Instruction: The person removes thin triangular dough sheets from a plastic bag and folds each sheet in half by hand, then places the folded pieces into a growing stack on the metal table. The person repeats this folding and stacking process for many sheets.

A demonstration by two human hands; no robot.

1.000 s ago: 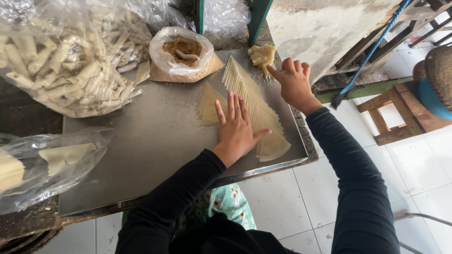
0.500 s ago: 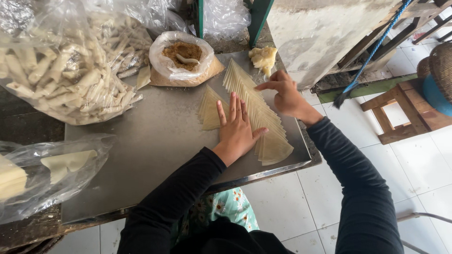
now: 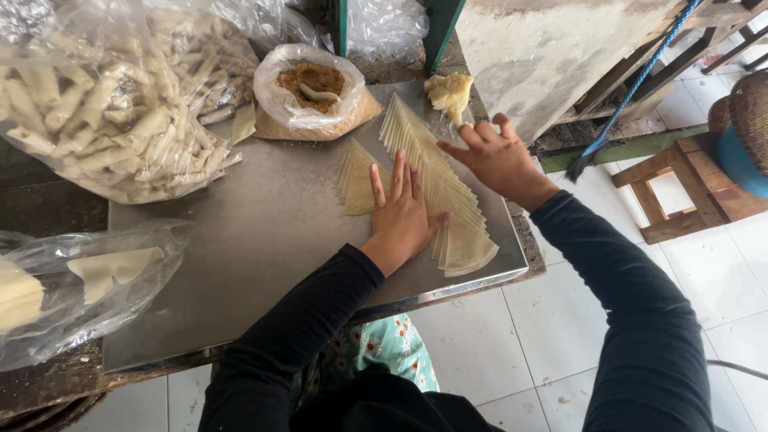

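From the head view, the left hand (image 3: 402, 210) lies flat with fingers spread on a fanned row of thin pale wrapper sheets (image 3: 448, 204), which runs from about 12 o'clock down to 5 o'clock of that hand and ends just short of the metal desk's (image 3: 264, 240) near edge. The right hand (image 3: 498, 158) hovers at 2 o'clock of the left, fingers loosely curled and holding nothing, its fingertips over the row's upper part near the desk's right edge. A pale dough lump (image 3: 450, 92) sits at 12 o'clock. A bag of brown filling (image 3: 312, 88) lies at 11 o'clock, a large bag of rolled sticks (image 3: 104, 112) at 10 o'clock. Bare metal lies open at 8 o'clock, towards a bag of folded sheets (image 3: 88, 280).
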